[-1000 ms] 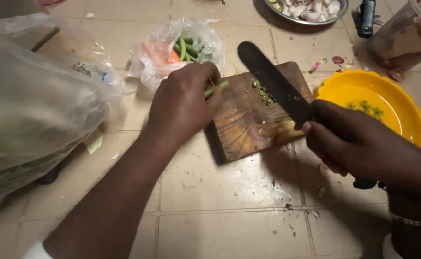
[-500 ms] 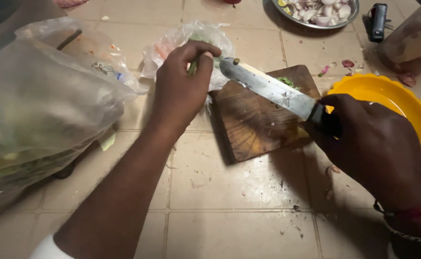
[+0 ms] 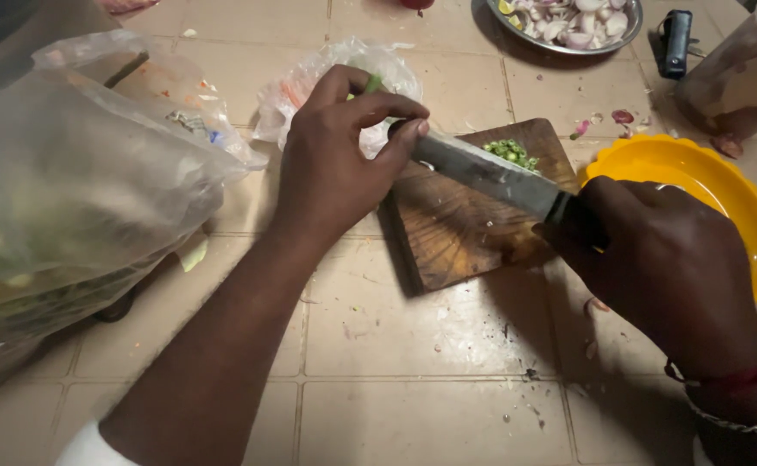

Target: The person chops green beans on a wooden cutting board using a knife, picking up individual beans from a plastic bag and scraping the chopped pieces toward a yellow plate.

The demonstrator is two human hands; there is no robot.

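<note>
A small wooden cutting board (image 3: 456,224) lies on the tiled floor, with a little heap of chopped green chilli pieces (image 3: 510,152) near its far edge. My right hand (image 3: 663,259) grips the dark handle of a large knife (image 3: 491,173), whose blade lies across the board pointing left. My left hand (image 3: 340,160) pinches a green chilli stub (image 3: 372,84) between thumb and forefinger, and its fingertips touch the blade's tip.
A yellow scalloped plate (image 3: 698,185) sits right of the board. A steel bowl of peeled onions (image 3: 568,22) and a black object (image 3: 676,39) lie at the top. A clear bag of vegetables (image 3: 344,73) is behind my left hand, with big plastic bags (image 3: 76,198) at left.
The chopped green pieces have been pushed to the board's far edge. My left hand moved up to the knife tip, and the blade swung flatter across the board.
</note>
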